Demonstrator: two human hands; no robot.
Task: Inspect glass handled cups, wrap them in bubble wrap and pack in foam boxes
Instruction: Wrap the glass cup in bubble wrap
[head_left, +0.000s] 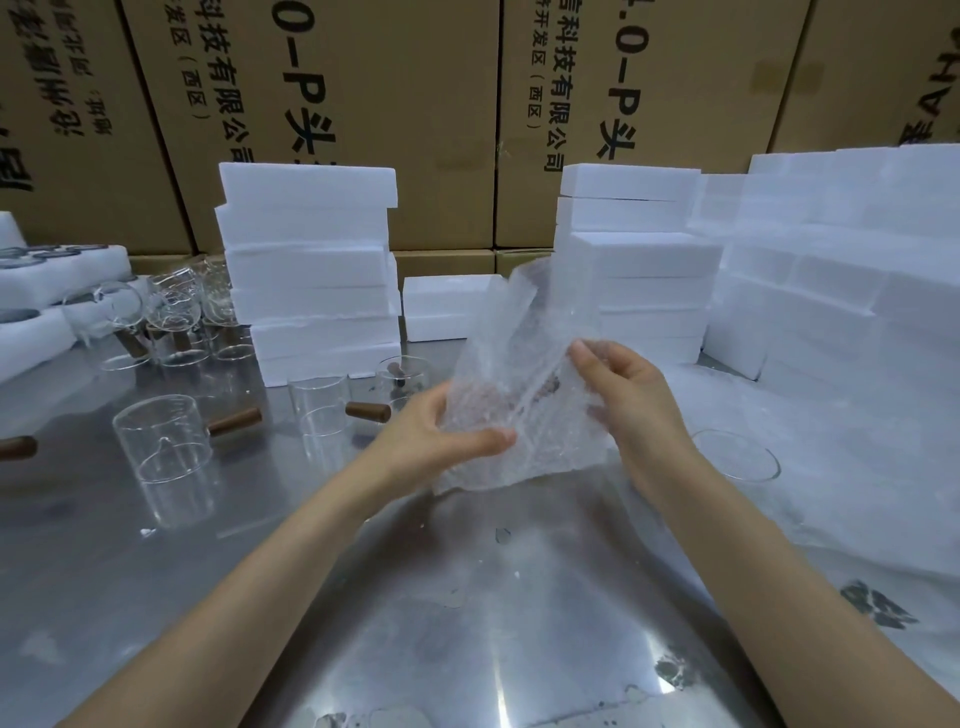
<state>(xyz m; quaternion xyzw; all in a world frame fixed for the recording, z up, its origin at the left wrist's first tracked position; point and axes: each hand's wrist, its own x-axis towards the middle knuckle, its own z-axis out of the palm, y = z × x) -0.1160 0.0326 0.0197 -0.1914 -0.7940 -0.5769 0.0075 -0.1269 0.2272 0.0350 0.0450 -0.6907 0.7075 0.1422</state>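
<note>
Holding bubble wrap (519, 395) above the steel table (467, 623), both hands grip it.

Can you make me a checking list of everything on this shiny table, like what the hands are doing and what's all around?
Surface: shiny metal table, smudged, with white specks.
Job's things: bubble wrap held up, a brown handle dimly showing through it; glass handled cups standing at left; foam boxes stacked behind.
Clutter: loose bubble wrap sheets at right, one cup at their edge.
Grippers: left hand grips the wrap from below; right hand pinches its side, fingers curled.
Cables: nothing seen.
Surroundings: printed cardboard cartons along the back.
</note>
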